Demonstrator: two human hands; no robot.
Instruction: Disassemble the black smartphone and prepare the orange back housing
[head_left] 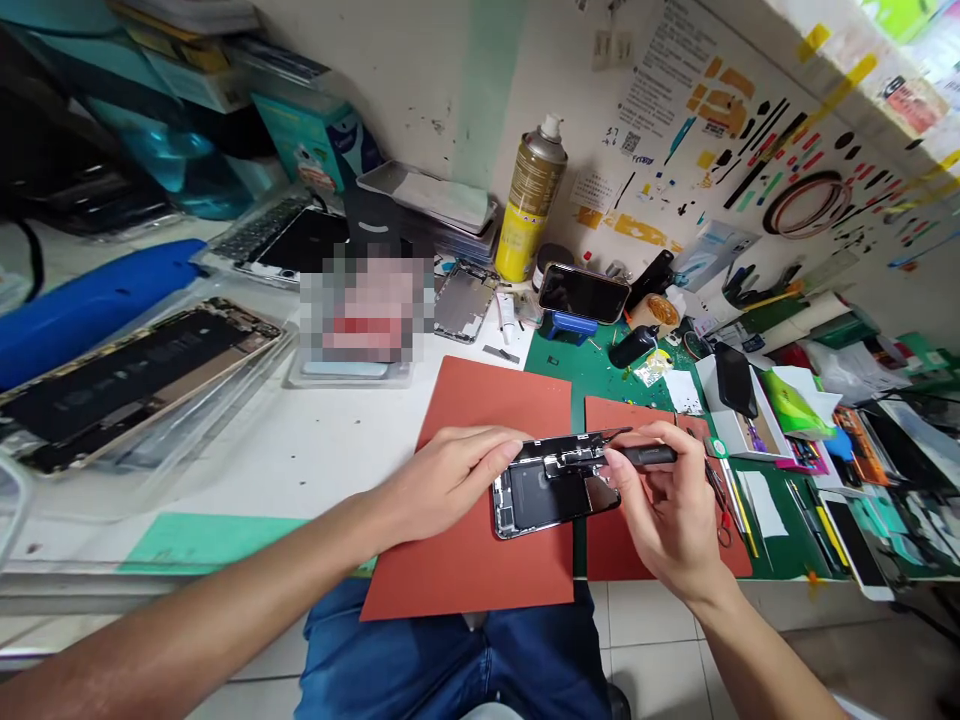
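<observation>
An opened smartphone (551, 500), its battery and inner parts bare, lies tilted on a reddish-brown mat (480, 570). My left hand (450, 475) grips the phone's upper left edge, thumb on top and the other fingers partly hidden behind. Between thumb and fingers, my right hand (671, 500) holds a black screwdriver (651, 456), lying nearly level over the phone's upper right part. Its tip is too fine to make out against the dark parts.
A second reddish mat (615, 545) lies at the right. Beyond it are scissors (724, 530), slim tools and a white-framed phone panel (855, 545). A spray can (532, 200) and a propped phone (583, 293) stand behind. Another opened phone (142, 380) is at the left.
</observation>
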